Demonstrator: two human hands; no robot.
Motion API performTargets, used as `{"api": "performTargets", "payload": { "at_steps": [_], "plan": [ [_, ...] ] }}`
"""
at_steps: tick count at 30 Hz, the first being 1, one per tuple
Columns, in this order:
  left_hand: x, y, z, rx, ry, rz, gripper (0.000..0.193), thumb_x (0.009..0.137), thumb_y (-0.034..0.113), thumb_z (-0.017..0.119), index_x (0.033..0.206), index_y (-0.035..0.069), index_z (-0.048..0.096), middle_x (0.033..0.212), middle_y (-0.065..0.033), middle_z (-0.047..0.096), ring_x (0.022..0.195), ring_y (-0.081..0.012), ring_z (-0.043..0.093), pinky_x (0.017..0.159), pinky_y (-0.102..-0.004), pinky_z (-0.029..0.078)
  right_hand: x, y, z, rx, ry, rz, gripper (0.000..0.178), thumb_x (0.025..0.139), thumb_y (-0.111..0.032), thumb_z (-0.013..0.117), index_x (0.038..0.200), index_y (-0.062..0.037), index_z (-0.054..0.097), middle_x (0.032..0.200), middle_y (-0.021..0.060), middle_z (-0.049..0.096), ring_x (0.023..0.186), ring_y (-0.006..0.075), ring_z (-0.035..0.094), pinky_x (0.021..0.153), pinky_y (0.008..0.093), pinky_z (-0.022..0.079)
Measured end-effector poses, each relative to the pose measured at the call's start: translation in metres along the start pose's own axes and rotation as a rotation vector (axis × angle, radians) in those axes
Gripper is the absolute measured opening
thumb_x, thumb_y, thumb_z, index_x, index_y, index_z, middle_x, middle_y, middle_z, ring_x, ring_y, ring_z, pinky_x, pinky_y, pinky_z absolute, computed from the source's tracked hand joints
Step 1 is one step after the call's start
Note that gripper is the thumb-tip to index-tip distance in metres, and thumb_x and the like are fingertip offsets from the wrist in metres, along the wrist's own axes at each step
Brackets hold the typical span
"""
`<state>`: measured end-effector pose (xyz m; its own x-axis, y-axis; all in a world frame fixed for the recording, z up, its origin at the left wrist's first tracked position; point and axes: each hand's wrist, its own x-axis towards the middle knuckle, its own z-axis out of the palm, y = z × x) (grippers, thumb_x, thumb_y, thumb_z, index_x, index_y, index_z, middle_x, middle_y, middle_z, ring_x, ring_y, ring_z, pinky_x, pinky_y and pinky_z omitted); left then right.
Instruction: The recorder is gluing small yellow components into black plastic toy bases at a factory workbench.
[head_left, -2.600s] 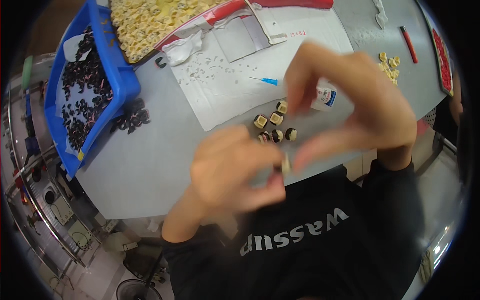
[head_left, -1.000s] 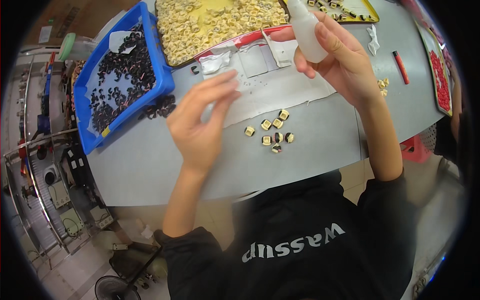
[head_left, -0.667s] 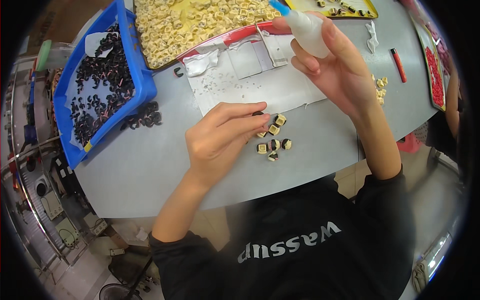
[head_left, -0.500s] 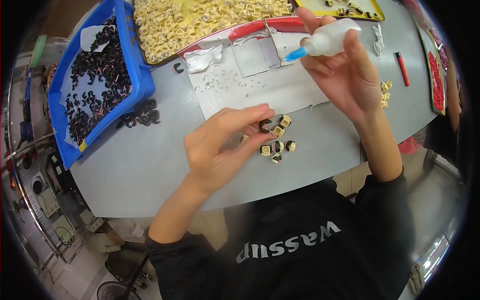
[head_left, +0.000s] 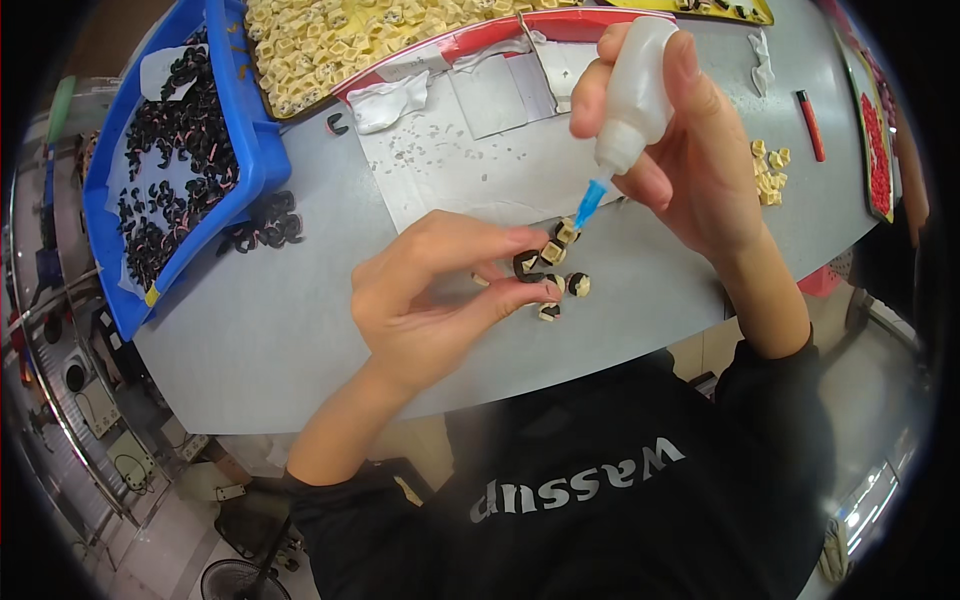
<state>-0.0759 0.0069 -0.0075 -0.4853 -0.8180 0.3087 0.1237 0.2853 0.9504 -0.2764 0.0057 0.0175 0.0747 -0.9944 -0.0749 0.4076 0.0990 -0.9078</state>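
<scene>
Between thumb and fingertips, my left hand (head_left: 430,300) pinches a small black C-shaped piece (head_left: 524,264) just above the table. My right hand (head_left: 690,150) grips a white squeeze bottle (head_left: 640,85) tilted downward. Its blue dispensing tip (head_left: 590,203) points toward the pinched piece, a short distance up and to the right of it. Under and beside my left fingertips lie several small cream-and-black pieces (head_left: 553,252); some are partly hidden by the fingers. One cream-and-black piece (head_left: 578,285) sits just right of my left thumb.
A blue tray (head_left: 270,150) of black curved pieces stands at left, with a loose black pile (head_left: 272,220) beside it. Cream pieces fill a yellow tray (head_left: 310,50) behind. White cardboard (head_left: 450,190), a red marker (head_left: 811,126) and loose cream pieces (head_left: 770,180) lie on the table.
My right hand has turned the bottle from nearly level to steeply tip-down, bringing the blue tip lower and nearer my left hand. My left hand has shifted slightly left, still pinching the black piece.
</scene>
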Motion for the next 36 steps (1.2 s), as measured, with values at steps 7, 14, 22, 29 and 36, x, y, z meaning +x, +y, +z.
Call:
{"api": "performTargets", "payload": {
  "at_steps": [7, 14, 22, 29, 36],
  "plan": [
    [-0.0023, -0.0014, 0.0006, 0.172, 0.058, 0.144, 0.049, 0.059, 0.0, 0.078, 0.102, -0.001, 0.055, 0.087, -0.0126, 0.065, 0.069, -0.0171, 0.063, 0.051, -0.0196, 0.046, -0.0019, 0.0021, 0.007, -0.13, 0.011, -0.044, 0.041, 0.093, -0.044, 0.029, 0.106, -0.0075, 0.043, 0.08, 0.0113, 0.058, 0.039, 0.0045, 0.036, 0.039, 0.0162, 0.032],
    [-0.0005, -0.0007, -0.0021, 0.205, 0.061, 0.185, 0.053, 0.057, 0.003, 0.079, 0.103, -0.001, 0.054, 0.084, -0.0117, 0.065, 0.07, -0.0159, 0.064, 0.047, -0.018, 0.042, -0.0015, 0.0053, 0.005, -0.141, -0.082, -0.087, 0.038, 0.093, -0.04, 0.032, 0.105, -0.0059, 0.042, 0.078, 0.0145, 0.059, 0.039, 0.0063, 0.038, 0.039, 0.017, 0.033],
    [-0.0033, -0.0012, -0.0027, 0.201, 0.075, 0.161, 0.054, 0.057, 0.004, 0.08, 0.103, -0.001, 0.053, 0.082, -0.0114, 0.066, 0.066, -0.0131, 0.061, 0.045, -0.0173, 0.04, -0.0015, 0.0055, 0.0067, -0.172, -0.087, -0.091, 0.036, 0.094, -0.039, 0.032, 0.104, -0.0052, 0.041, 0.077, 0.0154, 0.059, 0.038, 0.007, 0.039, 0.038, 0.0174, 0.034],
    [-0.0027, -0.0004, -0.0012, 0.208, 0.082, 0.157, 0.053, 0.056, 0.004, 0.08, 0.103, -0.001, 0.054, 0.082, -0.011, 0.066, 0.067, -0.013, 0.061, 0.045, -0.0173, 0.04, -0.0019, 0.0047, 0.0077, -0.191, -0.09, -0.085, 0.036, 0.093, -0.038, 0.033, 0.103, -0.0048, 0.041, 0.075, 0.0159, 0.059, 0.038, 0.0075, 0.041, 0.038, 0.0172, 0.034],
    [-0.0031, -0.0009, -0.001, 0.215, 0.074, 0.153, 0.053, 0.056, 0.004, 0.08, 0.102, -0.001, 0.053, 0.083, -0.011, 0.066, 0.067, -0.0128, 0.061, 0.045, -0.0173, 0.04, -0.0022, 0.0048, 0.0082, -0.249, -0.065, -0.092, 0.038, 0.094, -0.04, 0.029, 0.103, -0.005, 0.04, 0.074, 0.0162, 0.059, 0.036, 0.0071, 0.038, 0.035, 0.0168, 0.031]
  ]
}}
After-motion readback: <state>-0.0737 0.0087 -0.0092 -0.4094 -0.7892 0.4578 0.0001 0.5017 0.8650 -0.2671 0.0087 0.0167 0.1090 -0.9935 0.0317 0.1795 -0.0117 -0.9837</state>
